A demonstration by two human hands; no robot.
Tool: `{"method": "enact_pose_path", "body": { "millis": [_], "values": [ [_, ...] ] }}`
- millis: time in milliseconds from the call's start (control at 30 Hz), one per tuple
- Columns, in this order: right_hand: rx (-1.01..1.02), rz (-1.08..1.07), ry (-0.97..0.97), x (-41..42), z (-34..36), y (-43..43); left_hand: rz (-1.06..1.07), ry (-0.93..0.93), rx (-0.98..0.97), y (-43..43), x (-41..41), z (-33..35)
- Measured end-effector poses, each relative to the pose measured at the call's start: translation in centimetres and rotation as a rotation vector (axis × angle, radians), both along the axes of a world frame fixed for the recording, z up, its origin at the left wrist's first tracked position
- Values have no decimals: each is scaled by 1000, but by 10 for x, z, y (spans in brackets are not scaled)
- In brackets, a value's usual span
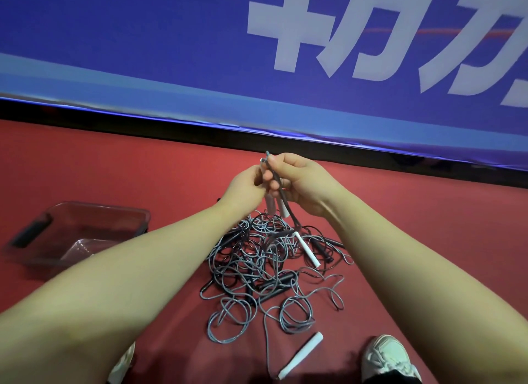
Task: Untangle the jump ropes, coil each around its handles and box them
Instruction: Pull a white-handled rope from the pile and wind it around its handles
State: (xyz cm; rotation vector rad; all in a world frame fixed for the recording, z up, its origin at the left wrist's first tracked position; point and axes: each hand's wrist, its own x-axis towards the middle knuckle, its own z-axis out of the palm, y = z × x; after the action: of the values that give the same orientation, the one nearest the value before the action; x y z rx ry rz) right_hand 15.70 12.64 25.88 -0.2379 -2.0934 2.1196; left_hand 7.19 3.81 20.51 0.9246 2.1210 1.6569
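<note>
A tangled heap of grey and black jump ropes (265, 266) lies on the red floor in front of me. Raised above it, my left hand (245, 183) grips a pair of white handles (271, 205) held upright. My right hand (300, 181) pinches a dark cord (281, 195) that runs down from the handle tops into the heap. One white handle (307, 249) lies on the heap, another white handle (301, 353) lies loose near my right shoe. Black handles (274, 286) are buried in the tangle.
A clear plastic box (85, 232) with a black grip stands on the floor at the left. A blue banner wall (257, 69) with white letters runs across the back. My shoes (385, 358) are at the bottom edge.
</note>
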Motion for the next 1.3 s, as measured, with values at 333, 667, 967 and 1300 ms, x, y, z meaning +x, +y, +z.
{"method": "enact_pose_path", "body": {
  "millis": [333, 667, 967, 1300],
  "values": [
    [137, 16, 17, -2, -2, 4, 19, -97, 76, -3, -3, 1],
    [274, -6, -145, -1, -16, 26, 268, -522, 390, -6, -24, 14],
    [753, -212, -122, -4, -9, 26, 235, -750, 603, -3, -26, 32],
    [148, -131, -130, -6, -6, 34, 241, -846, 722, -6, -33, 41]
  ]
}}
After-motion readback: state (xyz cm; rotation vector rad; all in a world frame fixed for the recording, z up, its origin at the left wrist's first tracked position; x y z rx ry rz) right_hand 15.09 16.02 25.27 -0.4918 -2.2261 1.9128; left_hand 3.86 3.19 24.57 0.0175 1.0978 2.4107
